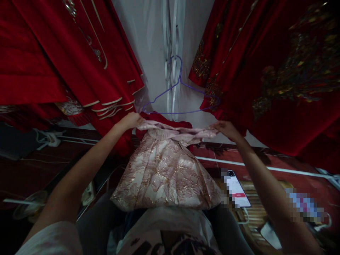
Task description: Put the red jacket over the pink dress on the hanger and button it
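Note:
A pale pink brocade garment (pixel 170 173) with gold threads spreads over my lap, its narrow top edge pulled wide between both hands. My left hand (pixel 132 120) is closed on the left end of that edge. At the other end, my right hand (pixel 225 128) grips the pink cloth. Just beyond the garment is a purple clothes hanger (pixel 183 112), its hook pointing away from me. Dark red cloth (pixel 167 119) lies behind the pink edge, under the hanger's lower bar. Whether the hanger touches the garment I cannot tell.
Red embroidered garments hang at the left (pixel 106 71) and right (pixel 239 71). White poles (pixel 174 35) stand against the wall between them. A phone (pixel 240 193) lies on a slatted wooden surface (pixel 257 191) at my right. A plastic cup (pixel 30 205) is at the lower left.

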Tool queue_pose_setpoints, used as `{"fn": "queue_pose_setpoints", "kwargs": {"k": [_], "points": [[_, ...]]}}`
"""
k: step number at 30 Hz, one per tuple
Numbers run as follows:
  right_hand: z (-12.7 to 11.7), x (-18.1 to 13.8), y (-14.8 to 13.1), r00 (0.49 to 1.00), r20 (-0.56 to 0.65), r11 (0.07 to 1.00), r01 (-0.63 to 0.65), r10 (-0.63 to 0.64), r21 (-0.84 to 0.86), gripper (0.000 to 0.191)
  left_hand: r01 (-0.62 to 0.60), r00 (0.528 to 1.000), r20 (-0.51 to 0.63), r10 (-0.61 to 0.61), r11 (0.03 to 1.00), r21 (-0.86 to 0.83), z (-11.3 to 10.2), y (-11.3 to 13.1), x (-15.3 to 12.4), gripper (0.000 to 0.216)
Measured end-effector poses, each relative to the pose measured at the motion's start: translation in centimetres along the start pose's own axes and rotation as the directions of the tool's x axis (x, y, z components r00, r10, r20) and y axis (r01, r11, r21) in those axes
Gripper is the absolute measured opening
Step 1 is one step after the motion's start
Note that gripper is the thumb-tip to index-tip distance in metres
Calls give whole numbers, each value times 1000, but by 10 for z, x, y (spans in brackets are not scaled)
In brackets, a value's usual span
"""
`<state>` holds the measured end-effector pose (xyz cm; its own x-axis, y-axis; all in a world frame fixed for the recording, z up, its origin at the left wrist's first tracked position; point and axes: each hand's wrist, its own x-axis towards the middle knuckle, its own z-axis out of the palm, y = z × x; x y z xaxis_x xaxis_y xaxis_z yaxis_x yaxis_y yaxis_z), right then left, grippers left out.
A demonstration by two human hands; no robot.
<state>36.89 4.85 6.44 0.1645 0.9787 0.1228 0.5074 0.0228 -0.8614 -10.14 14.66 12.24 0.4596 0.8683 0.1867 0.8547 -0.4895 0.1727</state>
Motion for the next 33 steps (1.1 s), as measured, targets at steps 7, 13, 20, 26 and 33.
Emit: {"fn": "queue_pose_setpoints", "kwargs": {"k": [7,13,20,26,33], "points": [[18,-16,-69,910,208,899,398,-360,-183,32,-462,885,-67,461,887,-1,16,99,23,35],[6,22,-96,802,-110,747,484,-587,-455,20,-498,867,-24,498,867,11,52,141,55,30],[-26,34,-28,780,-227,676,311,-583,-668,21,-481,877,-36,480,872,-92,71,140,49,31],[-45,31,1,754,-261,660,287,-603,-694,25,-500,866,-81,493,849,-173,63,135,49,29],[-35,29,-19,703,-359,709,292,-614,-642,32,-464,883,-24,468,865,-189,56,139,45,30]]}}
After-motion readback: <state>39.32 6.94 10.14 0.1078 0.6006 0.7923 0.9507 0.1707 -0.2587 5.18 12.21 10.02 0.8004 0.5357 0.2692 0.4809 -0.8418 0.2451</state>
